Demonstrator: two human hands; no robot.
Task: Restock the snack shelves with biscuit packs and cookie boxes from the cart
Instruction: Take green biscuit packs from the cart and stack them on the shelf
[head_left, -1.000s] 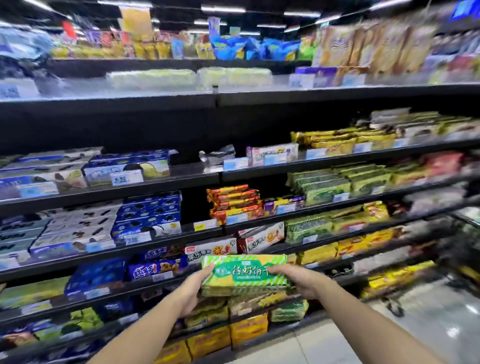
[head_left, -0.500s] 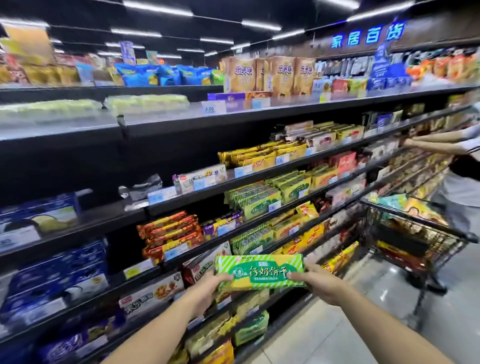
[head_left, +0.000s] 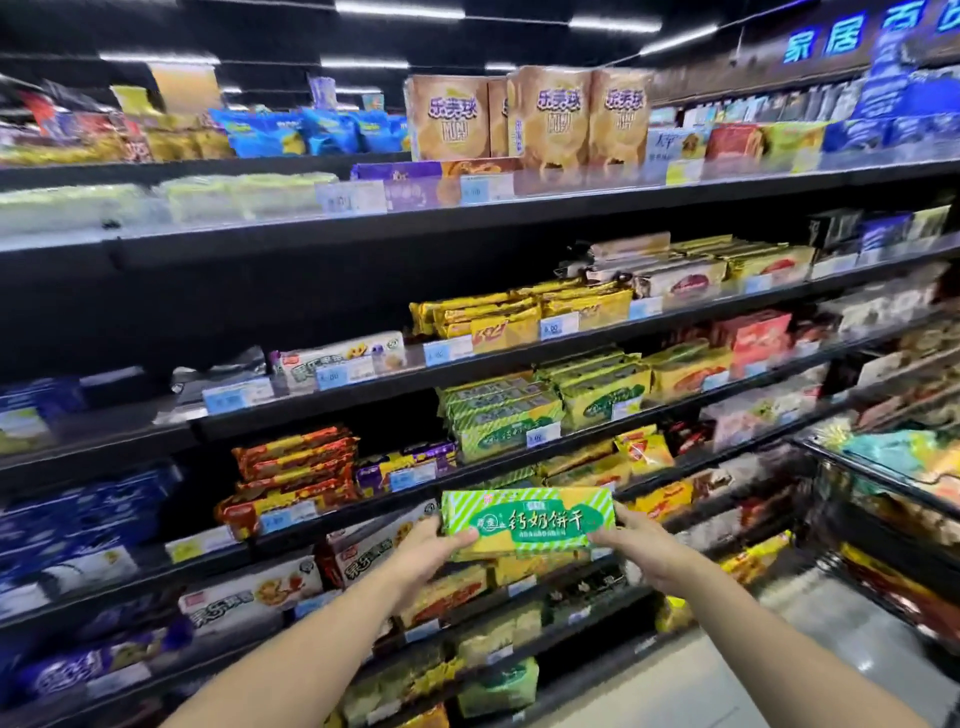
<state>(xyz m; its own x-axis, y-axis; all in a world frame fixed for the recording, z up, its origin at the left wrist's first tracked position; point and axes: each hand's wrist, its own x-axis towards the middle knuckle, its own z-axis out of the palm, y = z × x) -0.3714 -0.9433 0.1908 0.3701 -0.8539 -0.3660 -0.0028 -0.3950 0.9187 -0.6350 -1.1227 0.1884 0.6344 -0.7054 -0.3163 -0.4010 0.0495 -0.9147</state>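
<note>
Gripping a green biscuit pack (head_left: 527, 522) by its two short ends, the left hand (head_left: 423, 558) and right hand (head_left: 641, 553) have their fingers curled round it, holding it level in front of the dark snack shelves (head_left: 519, 215). Just above the hands sits a stack of matching green packs (head_left: 501, 421). Right of the right hand stands the wire cart (head_left: 893, 499); its load looks like snack bags, though blurred.

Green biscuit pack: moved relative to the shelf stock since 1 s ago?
Yes, rightward. The green biscuit pack was below the orange packs earlier and is now below the matching green stack.
</note>
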